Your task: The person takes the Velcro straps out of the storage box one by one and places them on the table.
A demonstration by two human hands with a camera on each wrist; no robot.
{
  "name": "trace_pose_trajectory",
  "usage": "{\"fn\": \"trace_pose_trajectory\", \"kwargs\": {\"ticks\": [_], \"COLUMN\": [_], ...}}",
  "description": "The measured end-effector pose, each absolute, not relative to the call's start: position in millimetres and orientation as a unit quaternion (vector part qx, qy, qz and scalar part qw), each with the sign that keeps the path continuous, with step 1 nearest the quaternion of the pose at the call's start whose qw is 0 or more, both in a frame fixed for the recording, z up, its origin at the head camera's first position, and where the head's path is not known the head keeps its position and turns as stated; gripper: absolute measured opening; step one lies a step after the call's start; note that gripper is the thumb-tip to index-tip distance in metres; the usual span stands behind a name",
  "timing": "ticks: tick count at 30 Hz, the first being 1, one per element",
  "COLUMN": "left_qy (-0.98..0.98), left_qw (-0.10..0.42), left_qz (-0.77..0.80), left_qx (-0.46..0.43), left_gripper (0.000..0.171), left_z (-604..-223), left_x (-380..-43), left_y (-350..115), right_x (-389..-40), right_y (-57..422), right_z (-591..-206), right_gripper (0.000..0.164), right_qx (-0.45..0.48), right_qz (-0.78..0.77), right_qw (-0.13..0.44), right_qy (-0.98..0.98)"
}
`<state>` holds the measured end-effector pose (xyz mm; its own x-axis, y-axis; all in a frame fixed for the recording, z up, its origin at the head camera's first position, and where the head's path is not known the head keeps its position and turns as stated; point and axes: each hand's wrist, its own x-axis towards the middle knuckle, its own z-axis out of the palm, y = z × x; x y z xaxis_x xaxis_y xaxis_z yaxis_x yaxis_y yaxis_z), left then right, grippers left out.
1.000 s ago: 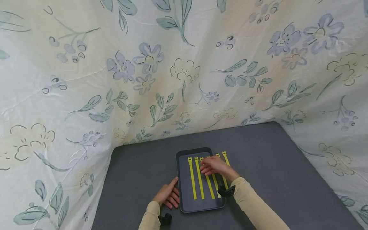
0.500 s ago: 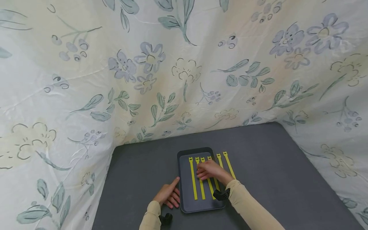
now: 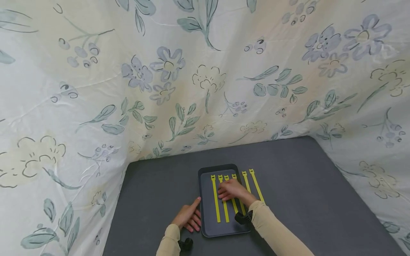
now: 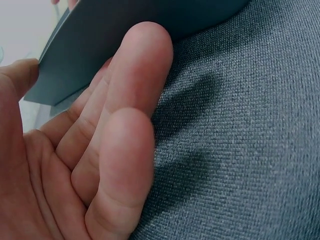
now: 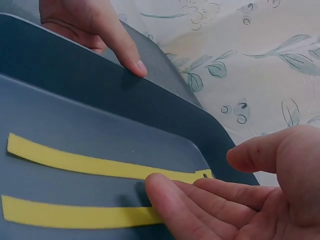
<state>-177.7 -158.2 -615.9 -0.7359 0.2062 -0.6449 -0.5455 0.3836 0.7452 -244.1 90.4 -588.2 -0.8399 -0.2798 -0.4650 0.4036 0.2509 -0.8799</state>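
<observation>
A dark grey tray (image 3: 209,229) holds several yellow hook-and-loop cable ties (image 3: 216,202), laid side by side lengthwise. Two more yellow ties (image 3: 257,185) lie to its right on the table, partly covered by the right arm. My right hand (image 3: 234,189) hovers over the ties in the tray. In the right wrist view its fingers (image 5: 215,205) reach loosely over two ties (image 5: 95,164), thumb apart, nothing pinched. Beside the tray, my left hand (image 3: 189,216) touches the left rim with its thumb. The left fingers (image 4: 127,150) are relaxed near the table cloth, gripping nothing.
A grey cloth-covered table (image 3: 153,188) surrounds the tray. Floral fabric (image 3: 205,85) hangs behind it and along both sides. Black wrist cameras (image 3: 243,217) are strapped to both wrists, the right one above the tray's lower right part.
My right hand has shifted slightly left and toward me over the tray, uncovering the heads of the ties on the right. The left hand keeps its place at the rim.
</observation>
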Motion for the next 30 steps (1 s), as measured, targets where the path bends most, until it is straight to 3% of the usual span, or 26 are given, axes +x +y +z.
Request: {"fn": "trace_pose_trajectory", "kwargs": {"ticks": [18,30], "left_qy": [0.762,0.761], "left_qw": [0.339,0.339], "left_qz": [0.541,0.542], "left_qx": [-0.110,-0.111], "left_gripper": [0.084,0.084], "left_z": [-620,-621], "left_x": [-178,-179], "left_y": [-157,-158], "right_x": [-238,-234], "right_y": [66,53], "right_z": [-588,-589], "right_gripper": [0.037,0.041], "right_qx": [0.033,0.020], "right_qz": [-0.593,-0.606], "right_qw": [0.291,0.311], "right_qy": [0.750,0.731]}}
